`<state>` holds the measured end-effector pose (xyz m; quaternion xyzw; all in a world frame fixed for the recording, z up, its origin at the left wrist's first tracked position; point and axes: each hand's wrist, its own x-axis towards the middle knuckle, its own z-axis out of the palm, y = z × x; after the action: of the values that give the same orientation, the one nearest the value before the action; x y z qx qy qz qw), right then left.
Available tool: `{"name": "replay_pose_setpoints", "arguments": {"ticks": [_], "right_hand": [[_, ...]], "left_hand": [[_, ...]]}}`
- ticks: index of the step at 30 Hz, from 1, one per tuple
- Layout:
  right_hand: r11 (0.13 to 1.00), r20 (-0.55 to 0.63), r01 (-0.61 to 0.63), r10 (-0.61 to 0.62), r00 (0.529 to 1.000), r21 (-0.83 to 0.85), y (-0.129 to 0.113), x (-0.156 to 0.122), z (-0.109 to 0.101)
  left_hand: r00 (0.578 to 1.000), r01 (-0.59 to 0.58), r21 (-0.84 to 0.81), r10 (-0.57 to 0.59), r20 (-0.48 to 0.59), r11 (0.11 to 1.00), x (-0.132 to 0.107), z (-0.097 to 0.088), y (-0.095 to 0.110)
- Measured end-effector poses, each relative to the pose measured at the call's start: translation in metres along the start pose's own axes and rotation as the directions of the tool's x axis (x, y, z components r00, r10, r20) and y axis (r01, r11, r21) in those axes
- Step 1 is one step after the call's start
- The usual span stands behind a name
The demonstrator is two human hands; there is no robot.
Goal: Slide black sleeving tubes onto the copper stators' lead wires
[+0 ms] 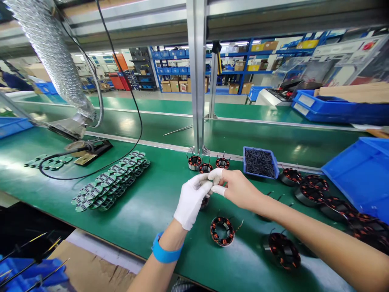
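My left hand [191, 198], in a white glove with a blue band on the wrist, has its fingertips pinched together. Against them press the fingers of my right hand [232, 184], bare except for white covers on the fingertips. Whatever lies between the two hands is too small or hidden to make out. Just behind them stand copper-wound motor stators [194, 162] with upright wire leads. Another is partly covered beneath my hands, and a stator [222, 231] lies in front of them. A blue tray [276, 170] of short black tubes [259, 162] sits to their right.
Green circuit boards [111, 182] lie stacked on the left of the green bench [146, 235]. Beyond are a soldering stand [94, 153], a loose black cable [141, 121] and a foil duct [57, 61]. More stators [310, 190] and a large blue bin [361, 170] occupy the right. A metal post [197, 81] rises behind.
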<state>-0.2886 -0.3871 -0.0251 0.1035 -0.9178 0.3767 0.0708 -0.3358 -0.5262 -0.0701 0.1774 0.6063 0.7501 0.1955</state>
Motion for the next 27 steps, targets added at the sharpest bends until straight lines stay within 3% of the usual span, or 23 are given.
{"name": "replay_pose_setpoints", "arguments": {"ticks": [6, 12, 17, 22, 27], "right_hand": [[0.999, -0.105, -0.024, 0.02, 0.994, -0.044, 0.004, -0.019, 0.0], [0.994, -0.209, -0.073, 0.054, 0.976, -0.086, -0.002, -0.04, 0.008], [0.993, -0.279, -0.1, 0.079, 0.957, -0.063, 0.001, -0.069, 0.009], [0.97, -0.381, -0.226, 0.242, 0.892, 0.088, 0.005, -0.098, 0.022], [0.935, -0.342, -0.3, 0.35, 0.872, 0.19, 0.012, -0.103, 0.034]], "left_hand": [[0.991, 0.038, -0.118, -0.022, 0.135, 0.992, -0.011, 0.006, -0.008], [0.997, 0.011, -0.086, -0.004, 0.075, 0.996, -0.018, 0.011, -0.01], [0.994, -0.043, 0.244, 0.018, 0.104, 0.969, -0.025, 0.007, -0.001], [0.971, -0.208, 0.554, 0.1, 0.218, 0.806, -0.031, 0.002, 0.005], [0.955, -0.283, 0.685, 0.13, 0.267, 0.672, -0.034, 0.002, 0.0]]}}
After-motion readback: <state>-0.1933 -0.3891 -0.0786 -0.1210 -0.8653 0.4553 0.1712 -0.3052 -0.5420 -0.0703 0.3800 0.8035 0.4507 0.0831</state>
